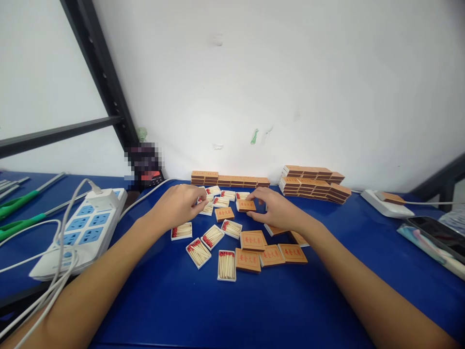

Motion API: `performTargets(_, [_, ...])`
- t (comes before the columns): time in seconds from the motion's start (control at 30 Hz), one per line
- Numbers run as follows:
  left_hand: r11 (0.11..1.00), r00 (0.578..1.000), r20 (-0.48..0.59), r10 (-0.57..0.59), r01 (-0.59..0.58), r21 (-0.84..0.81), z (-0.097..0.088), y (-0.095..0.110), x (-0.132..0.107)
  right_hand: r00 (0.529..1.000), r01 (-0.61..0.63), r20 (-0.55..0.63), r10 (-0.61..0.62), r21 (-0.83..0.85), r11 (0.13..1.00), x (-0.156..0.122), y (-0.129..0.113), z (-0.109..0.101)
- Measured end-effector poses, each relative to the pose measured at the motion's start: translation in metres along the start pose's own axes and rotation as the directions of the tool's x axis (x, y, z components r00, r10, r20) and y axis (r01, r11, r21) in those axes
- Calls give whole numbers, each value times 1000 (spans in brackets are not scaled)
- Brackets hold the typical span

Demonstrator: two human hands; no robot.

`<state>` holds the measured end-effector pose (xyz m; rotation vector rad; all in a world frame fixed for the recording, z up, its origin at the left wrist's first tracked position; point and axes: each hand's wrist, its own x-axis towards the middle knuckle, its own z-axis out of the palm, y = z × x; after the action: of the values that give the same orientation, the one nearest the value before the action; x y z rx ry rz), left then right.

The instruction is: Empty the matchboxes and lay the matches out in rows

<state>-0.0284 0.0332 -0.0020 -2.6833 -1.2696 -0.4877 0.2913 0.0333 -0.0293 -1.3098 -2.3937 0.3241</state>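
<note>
A matchbox [245, 206] lies at the fingertips of the right hand [274, 205].

red 安全火柴 on orange matchboxes [247, 260], illegible logo on white power strip [83, 230]

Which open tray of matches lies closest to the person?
The tray just left of the nearest orange matchbox, its red match heads toward the wall; every other open tray lies farther back.

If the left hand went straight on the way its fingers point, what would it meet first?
Most likely the filled match tray right by the left hand; depth is unclear, so they may be touching.
</note>
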Motion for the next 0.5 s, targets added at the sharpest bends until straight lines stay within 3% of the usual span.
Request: performTargets(0.5, [1000, 1000, 4, -15, 15, -21, -3, -1, 0, 993, -121, 3, 121, -13, 993, 7, 5, 6])
